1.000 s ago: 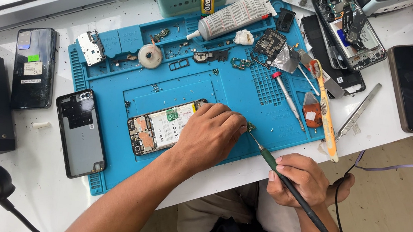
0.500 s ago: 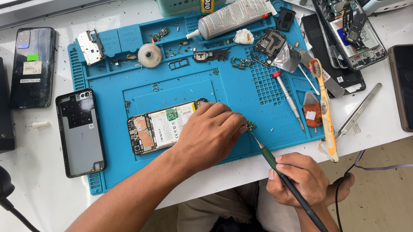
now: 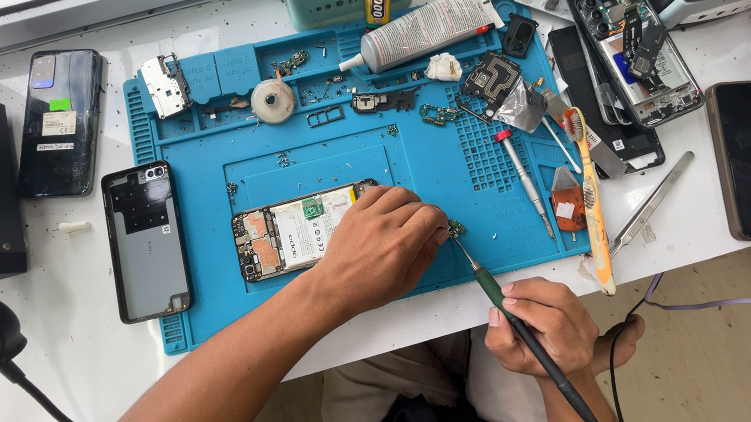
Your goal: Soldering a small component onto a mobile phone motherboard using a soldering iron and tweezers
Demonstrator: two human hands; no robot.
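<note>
Where the left hand (image 3: pixel 382 243) pins the opened phone (image 3: pixel 292 231), soldering iron (image 3: pixel 511 318) in the right hand's (image 3: pixel 546 326) closed grip, tip just beside.

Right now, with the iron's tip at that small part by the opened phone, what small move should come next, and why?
Probably hold the tip steady on the small part. The right hand grips the soldering iron like a pen, with its tip at the part, and the left hand pins that part beside the opened phone on the blue mat.

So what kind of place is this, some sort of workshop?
Most likely a phone repair bench. An opened phone lies on a blue work mat under the left hand, the right hand holds a soldering iron, and loose phone parts and a screwdriver lie around.
</note>
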